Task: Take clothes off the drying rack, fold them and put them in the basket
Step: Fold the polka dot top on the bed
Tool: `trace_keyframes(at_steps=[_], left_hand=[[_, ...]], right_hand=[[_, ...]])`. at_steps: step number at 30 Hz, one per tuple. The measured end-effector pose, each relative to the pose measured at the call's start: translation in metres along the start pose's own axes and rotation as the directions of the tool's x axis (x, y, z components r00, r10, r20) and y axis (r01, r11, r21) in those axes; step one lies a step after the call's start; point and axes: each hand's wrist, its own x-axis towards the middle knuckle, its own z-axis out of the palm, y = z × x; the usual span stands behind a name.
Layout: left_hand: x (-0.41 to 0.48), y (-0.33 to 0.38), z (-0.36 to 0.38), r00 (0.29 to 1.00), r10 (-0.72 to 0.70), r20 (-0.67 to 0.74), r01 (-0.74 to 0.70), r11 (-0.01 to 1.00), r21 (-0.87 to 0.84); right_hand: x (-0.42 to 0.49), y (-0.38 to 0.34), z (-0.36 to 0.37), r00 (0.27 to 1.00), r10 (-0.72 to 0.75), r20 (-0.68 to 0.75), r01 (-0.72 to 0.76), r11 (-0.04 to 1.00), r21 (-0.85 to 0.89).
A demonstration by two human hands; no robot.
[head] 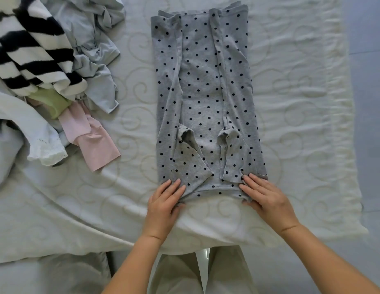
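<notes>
A grey cotton garment with dark polka dots [206, 98] lies flat along the middle of the bed with a white quilted swirl-pattern cover [301, 102], its sides and sleeves folded inward, its bottom hem close to the near edge. The left hand [163, 206] pinches the hem's left corner, fingers on top and thumb tucked beneath; the right hand [267, 200] has its grip on the right corner the same way. Toward the bed's far left corner sits a heap of unfolded laundry: a black-and-white striped knit [31, 54], pale blue clothes [95, 45], a light green piece [51, 102], a pink garment [93, 141] and a white lace-edged fabric [42, 141].
</notes>
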Motion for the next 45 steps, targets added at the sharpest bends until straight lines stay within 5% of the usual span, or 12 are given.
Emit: trace_keyframes(at_steps=[5,10,13,18,26,32,36,40,45], left_hand=[[0.007,0.012,-0.012,0.989,-0.145,-0.001,0.142,0.969,-0.201],[0.012,0.019,-0.028,0.939,-0.331,0.094,0.342,0.865,-0.368],[0.018,0.017,-0.037,0.937,-0.334,0.102,0.349,0.877,-0.332],[0.030,0.023,-0.051,0.950,-0.301,0.082,0.311,0.906,-0.288],[0.005,0.046,-0.081,0.926,-0.217,0.310,0.282,0.941,-0.186],[-0.023,0.063,-0.105,0.727,-0.188,0.660,0.320,0.944,-0.083],[-0.009,0.071,-0.118,0.640,-0.174,0.749,0.315,0.948,-0.049],[0.054,0.070,-0.134,0.679,-0.139,0.721,0.265,0.962,-0.065],[0.172,0.072,-0.148,0.766,-0.092,0.636,0.164,0.985,-0.056]], right_hand=[[0.009,-0.009,-0.013,0.995,0.100,-0.009,-0.098,0.989,0.109],[0.022,-0.016,-0.034,0.906,0.406,0.119,-0.421,0.836,0.353],[0.030,-0.021,-0.049,0.840,0.504,0.201,-0.536,0.712,0.455],[0.038,-0.025,-0.058,0.807,0.539,0.240,-0.585,0.676,0.448],[0.027,-0.040,-0.096,0.789,0.469,0.398,-0.600,0.728,0.331],[-0.003,-0.060,-0.113,0.620,0.279,0.733,-0.613,0.756,0.230],[0.006,-0.061,-0.122,0.525,0.173,0.833,-0.637,0.729,0.251],[0.060,-0.041,-0.132,0.553,0.166,0.816,-0.615,0.743,0.265],[0.167,-0.013,-0.137,0.709,0.218,0.671,-0.540,0.780,0.316]])
